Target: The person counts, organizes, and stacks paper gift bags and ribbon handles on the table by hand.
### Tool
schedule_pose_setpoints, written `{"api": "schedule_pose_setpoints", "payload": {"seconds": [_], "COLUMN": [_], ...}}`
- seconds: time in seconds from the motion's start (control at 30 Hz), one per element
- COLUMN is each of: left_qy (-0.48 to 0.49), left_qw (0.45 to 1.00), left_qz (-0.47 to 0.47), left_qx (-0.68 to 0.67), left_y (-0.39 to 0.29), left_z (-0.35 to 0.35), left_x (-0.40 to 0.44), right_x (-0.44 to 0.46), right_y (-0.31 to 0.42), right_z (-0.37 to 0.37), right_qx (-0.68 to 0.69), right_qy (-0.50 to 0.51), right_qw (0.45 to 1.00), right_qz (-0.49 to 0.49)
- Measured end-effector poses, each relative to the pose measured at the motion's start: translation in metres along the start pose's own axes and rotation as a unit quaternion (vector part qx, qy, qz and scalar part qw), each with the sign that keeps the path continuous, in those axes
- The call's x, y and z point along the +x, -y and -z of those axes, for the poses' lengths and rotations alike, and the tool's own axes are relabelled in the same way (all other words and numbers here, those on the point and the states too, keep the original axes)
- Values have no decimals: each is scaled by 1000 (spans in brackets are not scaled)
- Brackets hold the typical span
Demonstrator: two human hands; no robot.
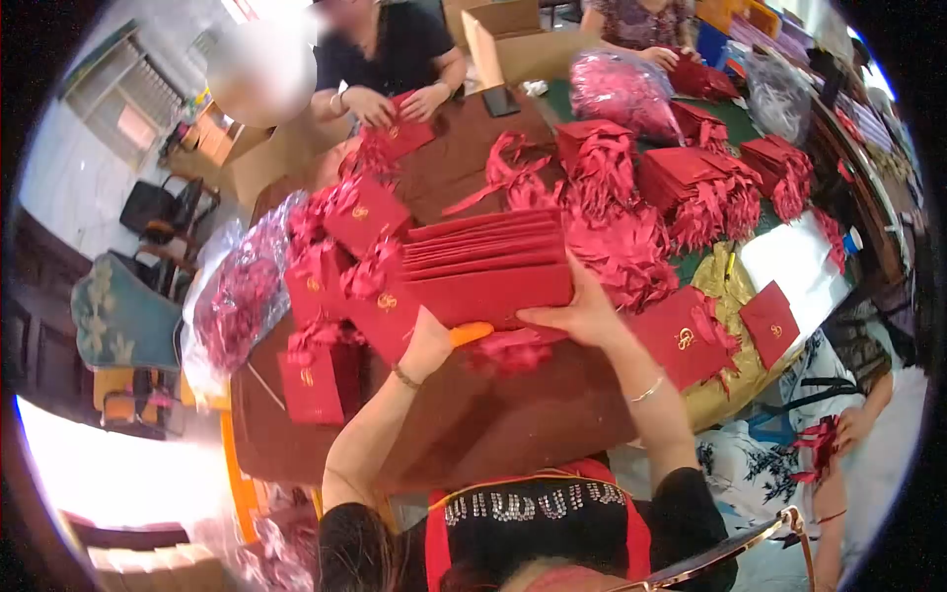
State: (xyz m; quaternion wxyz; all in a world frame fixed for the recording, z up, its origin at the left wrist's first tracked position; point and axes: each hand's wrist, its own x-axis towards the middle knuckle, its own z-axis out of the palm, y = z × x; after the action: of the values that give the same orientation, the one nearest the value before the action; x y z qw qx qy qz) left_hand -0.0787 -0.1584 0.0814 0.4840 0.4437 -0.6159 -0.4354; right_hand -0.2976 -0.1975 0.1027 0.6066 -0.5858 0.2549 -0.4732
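Note:
A thick stack of flat red gift bags (488, 286) is held up in front of me, its folded edges facing upward. My right hand (589, 308) grips the stack's right end, thumb across the front and fingers behind. At the lower left corner, my left hand (431, 343) closes on the same stack; its thumb wears an orange cover (471, 333), and its other fingers are hidden. Red ribbons (513, 353) hang beneath the stack. Just left of it lie red bags with gold emblems (367, 212) and ribbon handles, heaped on the brown table (493, 424).
Bundles of red bags with ribbons (700, 187) cover the right side. Plastic sacks of red material (247, 296) stand at the left and a clear-wrapped one (626, 94) at the back. Other people sit around the table; one person's hands (395, 107) hold a red bag.

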Motion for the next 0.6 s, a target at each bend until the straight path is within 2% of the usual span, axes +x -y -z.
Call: {"api": "schedule_pose_setpoints", "payload": {"seconds": [0.03,0.07,0.1,0.13,0.17,0.2,0.23,0.27,0.3,0.37,0.4,0.43,0.47,0.5,0.57,0.6], "left_qy": [46,20,7,-9,-23,-32,-143,-251,-258,-191,-151,-153,-157,-157,-156,-154], "left_qw": [998,974,973,986,994,993,982,957,955,974,962,963,987,978,973,977], "left_qz": [35,151,154,93,33,38,-1,-42,-42,-74,-84,-78,-10,57,62,51], "left_qx": [-28,-169,-175,-139,-102,-107,-124,-136,-137,95,209,209,43,-125,-161,-138], "left_y": [5,5,8,13,17,19,21,23,18,-7,-12,-3,15,33,57,56], "left_z": [1,3,2,-1,-3,-4,-4,-4,-3,-3,-5,-12,-23,-29,-25,-21], "left_x": [-14,-26,-38,-47,-56,-64,-70,-75,-80,-88,-93,-96,-97,-100,-104,-105], "right_x": [0,-2,-3,-2,-2,-2,-2,-1,1,1,-1,-6,-13,-18,-27,-29], "right_y": [3,10,30,42,52,58,61,64,64,42,30,16,-1,-17,-36,-25], "right_z": [8,10,5,0,-5,-9,-14,-19,-23,-29,-35,-40,-47,-47,-44,-47], "right_qx": [-183,-257,-330,-329,-398,-462,-462,-506,-548,-563,-587,-608,-625,-624,-527,-481], "right_qy": [33,70,107,119,150,181,192,210,224,248,284,318,336,340,253,253], "right_qw": [982,964,937,936,905,868,866,837,805,787,756,723,702,702,809,840], "right_qz": [33,-3,-37,-41,-13,15,11,18,29,50,67,82,55,53,64,-5]}}
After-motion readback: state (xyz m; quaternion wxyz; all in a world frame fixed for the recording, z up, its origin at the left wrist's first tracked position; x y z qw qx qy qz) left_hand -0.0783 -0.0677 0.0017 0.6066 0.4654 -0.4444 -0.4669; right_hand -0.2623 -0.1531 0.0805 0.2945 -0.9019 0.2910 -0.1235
